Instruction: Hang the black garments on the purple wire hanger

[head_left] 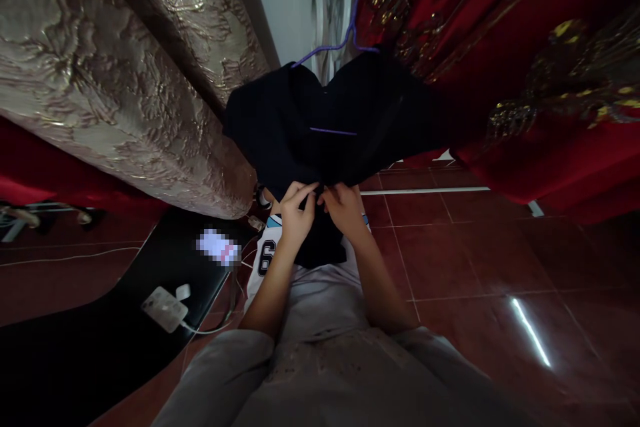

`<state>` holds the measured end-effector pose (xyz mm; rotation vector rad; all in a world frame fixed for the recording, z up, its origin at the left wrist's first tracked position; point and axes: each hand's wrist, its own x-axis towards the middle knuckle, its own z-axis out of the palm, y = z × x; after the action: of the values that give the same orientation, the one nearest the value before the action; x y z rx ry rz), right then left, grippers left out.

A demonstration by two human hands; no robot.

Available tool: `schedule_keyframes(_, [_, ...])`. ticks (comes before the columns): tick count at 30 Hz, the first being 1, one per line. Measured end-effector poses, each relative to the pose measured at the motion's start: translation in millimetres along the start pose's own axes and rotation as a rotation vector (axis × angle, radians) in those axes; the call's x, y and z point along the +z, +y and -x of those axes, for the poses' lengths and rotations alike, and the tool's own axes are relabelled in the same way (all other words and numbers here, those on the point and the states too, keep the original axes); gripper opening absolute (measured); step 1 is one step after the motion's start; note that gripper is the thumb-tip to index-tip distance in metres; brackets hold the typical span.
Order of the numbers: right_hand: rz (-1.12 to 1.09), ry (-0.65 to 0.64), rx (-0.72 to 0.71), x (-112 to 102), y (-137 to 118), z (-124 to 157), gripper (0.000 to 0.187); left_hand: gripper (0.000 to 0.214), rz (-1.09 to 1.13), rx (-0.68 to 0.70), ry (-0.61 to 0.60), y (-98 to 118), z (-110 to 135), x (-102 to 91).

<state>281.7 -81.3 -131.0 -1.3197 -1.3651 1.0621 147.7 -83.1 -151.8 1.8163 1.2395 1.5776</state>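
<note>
A dark garment (265, 120), almost black, hangs by its shoulders on a purple wire hanger (320, 50). The hanger's lower bar shows through the open front. At the middle of the garment's front, my left hand (299, 205) pinches the dark cloth between thumb and fingers. Close beside it, my right hand (341, 207) has its fingers curled on the same cloth. The exact spot between the fingertips is too dark to make out. Below my hands, the garment's lower part (323, 240) drapes over my lap.
A black bench (150, 247) on the left carries a lit phone (219, 247), a pale phone-shaped device (165, 309) with a cable, and a small white case (183, 291). Embossed beige cloth (125, 80) hangs left, red sequined cloth (550, 113) right. Red tiles (450, 253) cover the floor.
</note>
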Motion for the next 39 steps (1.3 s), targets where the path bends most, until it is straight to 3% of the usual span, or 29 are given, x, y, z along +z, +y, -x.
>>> schedule_keyframes(2, [0.017, 0.001, -0.027, -3.0, -0.5, 0.2, 0.015, 0.022, 0.006, 0.003, -0.005, 0.2, 1.8, 1.8])
schedule_keyframes(11, [-0.115, -0.004, -0.003, -5.3, -4.1, 2.8, 0.03, 0.022, 0.035, -0.089, 0.006, 9.8, 3.9, 7.4])
schedule_keyframes(15, [-0.118, -0.104, -0.021, -8.7, -2.8, 4.3, 0.024, 0.022, 0.058, -0.137, 0.02, 15.4, 4.2, 6.1])
schedule_keyframes(19, [-0.073, -0.077, -0.03, -10.4, -2.7, 5.3, 0.023, 0.022, 0.056, -0.152, 0.024, 18.1, 5.3, 6.2])
schedule_keyframes(25, [-0.02, -0.041, -0.038, -14.0, 1.2, 4.9, 0.032, 0.028, 0.135, -0.141, -0.015, 8.3, 6.9, 8.4])
schedule_keyframes(31, [0.004, -0.049, -0.029, -17.2, 5.2, 2.2, 0.028, 0.029, 0.342, -0.245, -0.198, -2.7, 6.9, 4.6])
schedule_keyframes(39, [-0.215, -0.123, 0.113, -24.4, -5.1, 0.9, 0.031, 0.038, 0.51, -0.314, -0.225, -12.4, 4.2, 10.6])
